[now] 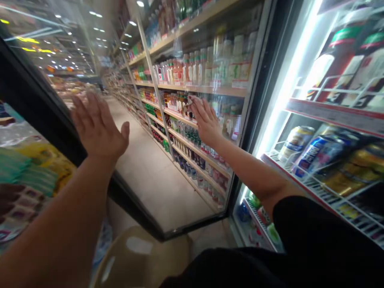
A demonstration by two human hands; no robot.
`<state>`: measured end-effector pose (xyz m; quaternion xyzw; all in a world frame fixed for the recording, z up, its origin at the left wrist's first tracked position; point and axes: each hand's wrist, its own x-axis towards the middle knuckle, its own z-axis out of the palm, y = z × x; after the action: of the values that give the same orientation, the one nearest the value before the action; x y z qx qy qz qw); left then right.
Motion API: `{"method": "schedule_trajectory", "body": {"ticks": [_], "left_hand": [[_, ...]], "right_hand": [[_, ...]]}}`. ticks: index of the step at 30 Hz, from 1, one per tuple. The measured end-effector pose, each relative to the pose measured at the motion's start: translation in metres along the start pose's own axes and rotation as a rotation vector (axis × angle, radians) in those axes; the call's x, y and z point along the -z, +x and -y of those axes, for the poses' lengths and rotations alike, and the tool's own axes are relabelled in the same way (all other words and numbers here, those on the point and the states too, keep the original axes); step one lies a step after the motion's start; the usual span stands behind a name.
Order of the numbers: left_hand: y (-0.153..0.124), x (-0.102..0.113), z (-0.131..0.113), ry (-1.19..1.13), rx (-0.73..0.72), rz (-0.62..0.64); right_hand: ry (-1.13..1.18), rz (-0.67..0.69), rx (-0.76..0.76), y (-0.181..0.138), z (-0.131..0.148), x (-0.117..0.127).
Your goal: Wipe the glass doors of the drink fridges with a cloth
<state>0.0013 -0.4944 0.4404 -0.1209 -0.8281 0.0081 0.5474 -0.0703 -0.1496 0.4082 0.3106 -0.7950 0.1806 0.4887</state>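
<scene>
My left hand (97, 126) is spread flat, fingers up and thumb out, against the black-framed edge of a glass fridge door (136, 210). Nothing shows in it. The door stands swung out from the lit fridge. My right hand (205, 120) reaches across to the inner side of the glass, fingers stretched forward. A small crumpled whitish wipe (192, 100) shows at its fingertips, pressed to the pane. Most of the wipe is hidden under the fingers, and its exact material is unclear.
Lit fridge shelves with drink cans (312, 154) and bottles (345, 60) stand close on my right. A beige stool-like seat (144, 256) is below the door. Packaged goods (33, 172) lie at left. Bottle-filled shelves (201, 90) appear in the glass.
</scene>
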Motion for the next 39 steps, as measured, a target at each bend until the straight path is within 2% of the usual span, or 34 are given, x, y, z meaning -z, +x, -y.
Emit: {"method": "schedule_trajectory", "body": {"ticks": [6, 10, 13, 18, 22, 30, 39], "left_hand": [[0.002, -0.004, -0.016, 0.026, 0.098, 0.006], [-0.001, -0.01, -0.013, 0.064, 0.133, -0.018], [-0.005, -0.011, -0.011, 0.118, 0.129, -0.062], [-0.011, 0.002, -0.02, 0.186, 0.115, -0.1], [-0.015, 0.011, -0.025, 0.199, 0.111, -0.114], [-0.019, 0.017, -0.025, 0.277, 0.069, -0.135], [-0.028, 0.042, -0.043, 0.338, 0.051, -0.158]], "right_hand": [[0.021, -0.056, 0.026, -0.004, 0.0, -0.006], [0.058, -0.107, 0.031, -0.004, 0.003, -0.008], [0.089, -0.093, 0.036, -0.003, 0.014, -0.01], [0.054, 0.004, 0.138, -0.001, 0.041, -0.007], [0.061, 0.04, 0.163, -0.003, 0.046, -0.002], [0.12, -0.042, 0.182, -0.006, 0.043, -0.004], [0.271, -0.08, 0.159, -0.011, 0.053, -0.002]]}}
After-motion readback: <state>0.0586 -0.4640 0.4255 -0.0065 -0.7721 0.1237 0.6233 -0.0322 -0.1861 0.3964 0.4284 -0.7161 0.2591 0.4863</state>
